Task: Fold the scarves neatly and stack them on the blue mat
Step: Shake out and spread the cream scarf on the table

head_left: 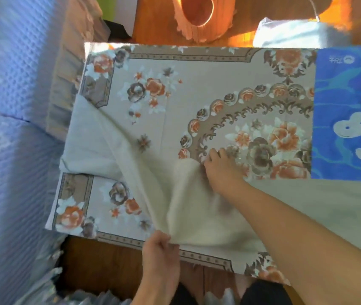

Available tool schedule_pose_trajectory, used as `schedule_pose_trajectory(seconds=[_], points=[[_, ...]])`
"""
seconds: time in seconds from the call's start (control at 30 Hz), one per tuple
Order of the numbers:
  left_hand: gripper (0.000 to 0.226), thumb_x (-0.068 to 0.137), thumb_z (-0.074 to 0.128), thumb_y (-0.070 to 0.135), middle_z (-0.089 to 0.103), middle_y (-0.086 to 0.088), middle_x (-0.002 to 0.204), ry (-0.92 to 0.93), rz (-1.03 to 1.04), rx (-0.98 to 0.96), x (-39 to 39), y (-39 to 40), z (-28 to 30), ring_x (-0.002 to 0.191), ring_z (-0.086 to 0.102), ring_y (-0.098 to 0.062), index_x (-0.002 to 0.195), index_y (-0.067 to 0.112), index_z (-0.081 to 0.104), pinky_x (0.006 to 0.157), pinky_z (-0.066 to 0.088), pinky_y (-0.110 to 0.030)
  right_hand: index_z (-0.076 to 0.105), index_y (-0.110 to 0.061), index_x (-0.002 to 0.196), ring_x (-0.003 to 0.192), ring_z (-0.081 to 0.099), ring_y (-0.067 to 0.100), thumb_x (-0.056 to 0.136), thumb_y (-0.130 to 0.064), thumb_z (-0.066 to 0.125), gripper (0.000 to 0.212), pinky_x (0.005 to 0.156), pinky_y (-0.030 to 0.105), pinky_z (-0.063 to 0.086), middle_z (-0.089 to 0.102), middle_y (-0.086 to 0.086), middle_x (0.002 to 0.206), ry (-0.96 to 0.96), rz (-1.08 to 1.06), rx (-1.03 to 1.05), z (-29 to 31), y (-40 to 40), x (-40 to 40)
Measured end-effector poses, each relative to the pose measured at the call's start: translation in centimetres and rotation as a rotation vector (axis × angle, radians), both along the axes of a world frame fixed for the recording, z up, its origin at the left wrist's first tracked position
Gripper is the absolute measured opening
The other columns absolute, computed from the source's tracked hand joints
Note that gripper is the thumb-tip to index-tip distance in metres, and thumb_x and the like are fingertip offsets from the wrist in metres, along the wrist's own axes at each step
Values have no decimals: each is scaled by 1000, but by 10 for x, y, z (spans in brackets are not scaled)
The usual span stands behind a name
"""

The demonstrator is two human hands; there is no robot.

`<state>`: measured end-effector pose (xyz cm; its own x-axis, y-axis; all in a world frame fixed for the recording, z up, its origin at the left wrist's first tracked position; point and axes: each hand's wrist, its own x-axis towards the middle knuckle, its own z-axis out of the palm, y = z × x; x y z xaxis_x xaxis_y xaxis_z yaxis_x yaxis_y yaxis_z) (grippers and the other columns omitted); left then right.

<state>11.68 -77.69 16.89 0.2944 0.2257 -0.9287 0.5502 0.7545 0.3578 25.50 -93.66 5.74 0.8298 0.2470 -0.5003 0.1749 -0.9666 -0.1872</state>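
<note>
A cream scarf (113, 148) lies spread and creased across the left and near part of the floral tablecloth (197, 69). My left hand (159, 249) pinches its near edge at the table's front edge. My right hand (221, 170) rests on the table's middle and grips a bunched corner of the same scarf. The blue mat (340, 95), with white and yellow cartoon shapes, lies flat at the table's right end, apart from both hands. A beige cloth (329, 201) lies flat below the mat, under my right forearm.
A blue quilted sofa cover (10, 106) fills the left side. Beyond the table's far edge stand a wooden stool-like object (197, 16) and a white bundle (291, 34) on the wooden floor. My knees (263, 291) are at the bottom edge.
</note>
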Motion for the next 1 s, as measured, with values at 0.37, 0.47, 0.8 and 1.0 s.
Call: schedule_pose_trajectory(seconds=[0.37, 0.47, 0.8, 1.0], points=[[43, 100, 56, 37, 66, -17, 125, 31, -195, -170, -10, 39, 10, 125, 56, -38, 133, 12, 66, 114, 37, -61, 66, -9, 91, 63, 62, 17, 88, -50, 71, 41, 65, 28, 52, 68, 4, 77, 1117, -800, 729, 25, 69, 4], [37, 99, 51, 28, 70, -21, 121, 1, -276, -169, 2, 63, 25, 107, 71, -37, 121, 8, 74, 84, 60, -52, 60, -11, 78, 50, 52, 14, 96, -24, 66, 23, 49, 25, 48, 57, 3, 62, 1148, -679, 727, 39, 67, 21], [26, 97, 54, 10, 33, 7, 44, -503, -400, -137, 199, -1, 90, 32, 23, -3, 78, 17, 69, 35, 24, -13, 73, -11, 84, 77, 60, 17, 76, -14, 62, 15, 66, 33, 51, 72, 5, 89, -296, -1429, 1419, 173, -97, 162], [15, 105, 49, 15, 32, 1, 51, -428, -396, -158, 217, -50, 45, 35, 27, -8, 94, 15, 58, 57, 38, -29, 68, -17, 101, 77, 63, 19, 79, -47, 54, 40, 65, 35, 47, 70, 3, 97, -169, -1389, 1051, 131, -171, 120]])
